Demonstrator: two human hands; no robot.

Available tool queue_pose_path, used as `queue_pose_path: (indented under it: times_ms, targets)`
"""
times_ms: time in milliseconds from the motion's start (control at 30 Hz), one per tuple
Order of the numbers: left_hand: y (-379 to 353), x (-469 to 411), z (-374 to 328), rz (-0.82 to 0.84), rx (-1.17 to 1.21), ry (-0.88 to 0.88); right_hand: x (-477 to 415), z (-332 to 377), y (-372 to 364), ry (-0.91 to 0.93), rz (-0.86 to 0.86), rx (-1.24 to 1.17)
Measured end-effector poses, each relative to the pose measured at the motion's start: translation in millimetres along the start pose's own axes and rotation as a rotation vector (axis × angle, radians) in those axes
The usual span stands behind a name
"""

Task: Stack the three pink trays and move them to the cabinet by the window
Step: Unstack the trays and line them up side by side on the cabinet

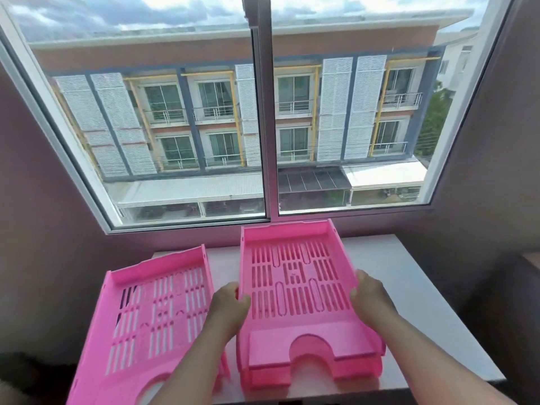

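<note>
Two slotted pink trays sit nested one on the other as a stack (295,290) on the white cabinet top (415,287) under the window. My left hand (229,305) grips the stack's left wall and my right hand (369,296) grips its right wall. A third pink tray (152,323) lies to the left, tilted, with its left part hanging past the cabinet's edge. My left forearm crosses over that tray's right front corner.
A large sliding window (263,112) with a white frame rises right behind the cabinet, showing a building outside. Mauve walls close in on the left (38,200) and right. A wooden edge (530,261) shows at far right.
</note>
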State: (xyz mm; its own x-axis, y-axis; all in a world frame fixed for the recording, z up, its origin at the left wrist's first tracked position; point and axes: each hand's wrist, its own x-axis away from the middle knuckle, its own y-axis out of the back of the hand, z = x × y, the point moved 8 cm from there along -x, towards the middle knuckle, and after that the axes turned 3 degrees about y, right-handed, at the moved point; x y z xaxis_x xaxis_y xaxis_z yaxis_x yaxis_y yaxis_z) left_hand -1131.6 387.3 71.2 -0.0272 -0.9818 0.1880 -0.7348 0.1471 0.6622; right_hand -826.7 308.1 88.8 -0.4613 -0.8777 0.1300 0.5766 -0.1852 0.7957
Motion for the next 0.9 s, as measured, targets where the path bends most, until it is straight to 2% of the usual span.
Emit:
queue_pose_path:
  times_ms: [167,300,633,900]
  targets:
    - [18,-8,-23,-0.061,0.002,-0.067,-10,8,21,0.042,-0.033,-0.080]
    - [14,-9,-54,-0.046,0.028,-0.136,-12,3,49,0.078,-0.086,-0.068]
    - [-74,2,-145,0.039,0.001,-0.296,-8,-84,133,-0.042,-0.206,-0.065]
    - [-155,21,-201,0.151,0.022,-0.316,-1,-155,183,-0.094,-0.282,-0.080]
